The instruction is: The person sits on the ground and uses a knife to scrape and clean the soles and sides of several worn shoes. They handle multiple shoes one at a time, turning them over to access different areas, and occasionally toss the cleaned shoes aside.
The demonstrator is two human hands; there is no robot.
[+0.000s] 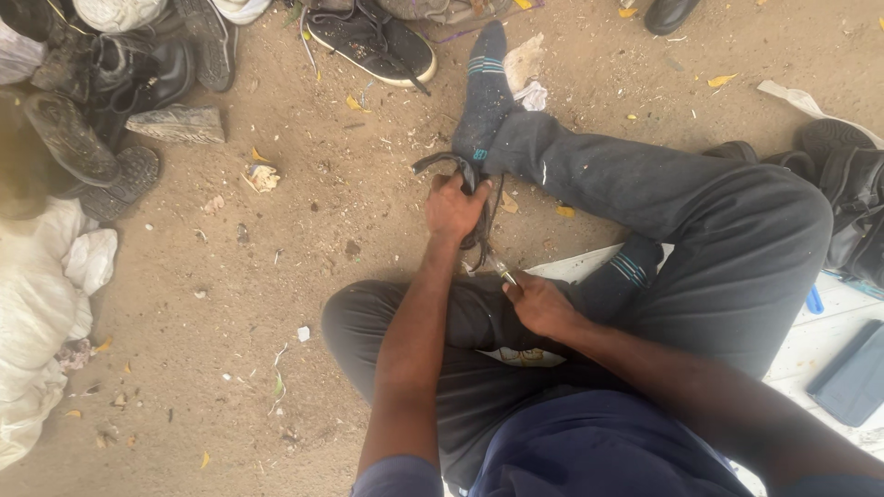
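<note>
I sit on sandy ground with my legs folded, in dark grey trousers and dark socks with light stripes. My left hand (pixel 454 207) is closed on a black strap-like piece (pixel 440 163) beside my sock-clad foot (pixel 485 92), and dark straps hang down from it. My right hand (pixel 539 304) rests on my knee and grips a small metal-tipped tool (pixel 504 271) that points up toward the hanging straps. What the strap piece belongs to is hidden by my hand.
A heap of worn black shoes (pixel 110 83) lies at the top left and a black sneaker (pixel 373 41) at the top centre. White sacks (pixel 41 313) lie at the left. A white board (pixel 829 340) is under me, with a dark flat pouch (pixel 852 373) at the right.
</note>
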